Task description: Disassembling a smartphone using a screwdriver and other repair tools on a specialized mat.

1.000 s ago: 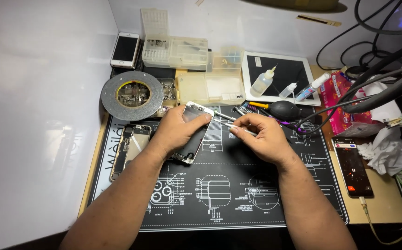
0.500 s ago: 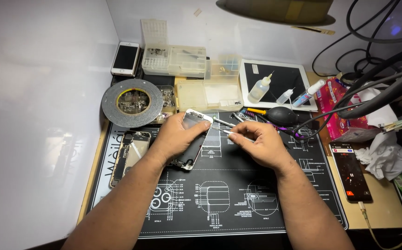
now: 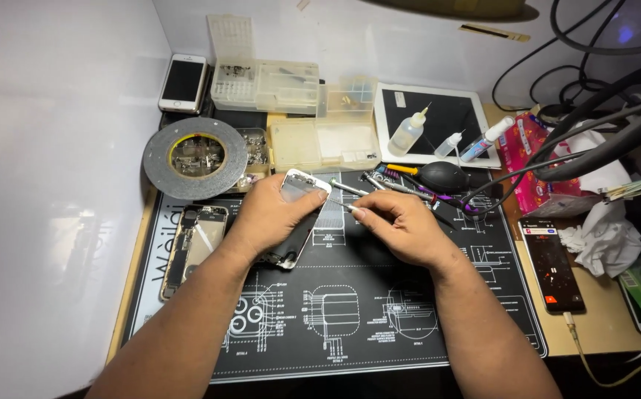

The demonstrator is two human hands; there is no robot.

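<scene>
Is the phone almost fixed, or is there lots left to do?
Done so far: the opened phone body lies on the mat with its insides showing. In hand: the left hand holds the screen panel while the right hand pokes a thin tool at its top. Left: the two halves are apart, so quite a lot.

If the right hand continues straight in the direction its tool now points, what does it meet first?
The right hand aims its thin tool left, at the phone panel held by the left hand. It would probably meet the panel's top end first; whether the tip already touches is unclear.
</scene>
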